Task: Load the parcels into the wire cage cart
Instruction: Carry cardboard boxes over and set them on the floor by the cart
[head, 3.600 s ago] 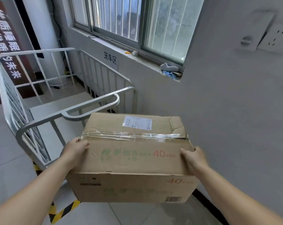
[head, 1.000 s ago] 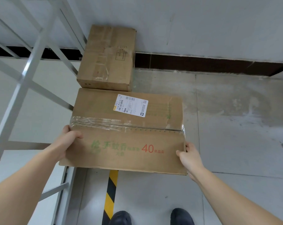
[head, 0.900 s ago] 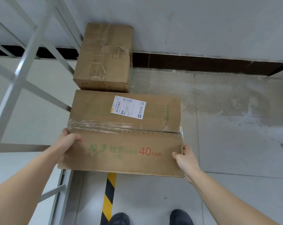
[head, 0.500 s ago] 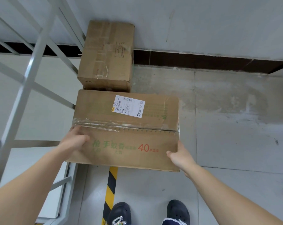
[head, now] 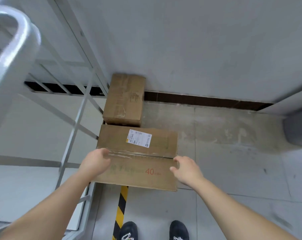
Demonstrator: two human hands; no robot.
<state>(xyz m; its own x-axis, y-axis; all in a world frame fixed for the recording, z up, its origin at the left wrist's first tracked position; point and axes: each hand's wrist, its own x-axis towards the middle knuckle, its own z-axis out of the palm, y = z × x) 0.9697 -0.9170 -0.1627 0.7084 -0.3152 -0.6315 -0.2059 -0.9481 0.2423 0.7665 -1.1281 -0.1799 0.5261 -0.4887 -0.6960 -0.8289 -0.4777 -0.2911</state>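
Two parcels on floor beside cage cart [head: 74, 118]; left hand [head: 95, 163] and right hand [head: 186, 168] open over near parcel [head: 138, 156], gripping nothing

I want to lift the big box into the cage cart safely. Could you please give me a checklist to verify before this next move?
1. Left hand grips the large box: cannot tell; it lies on the top near the left edge.
2. Right hand grips: not ok; fingers spread at the right edge, not closed on it.
3. Top seam closed: ok; tape runs across it.
4. Shoes away from the box: ok; both are behind its near edge.
5. Smaller box apart from it: cannot tell; it sits right at the far edge.
6. Room inside the cart: cannot tell; only part shows through the bars.
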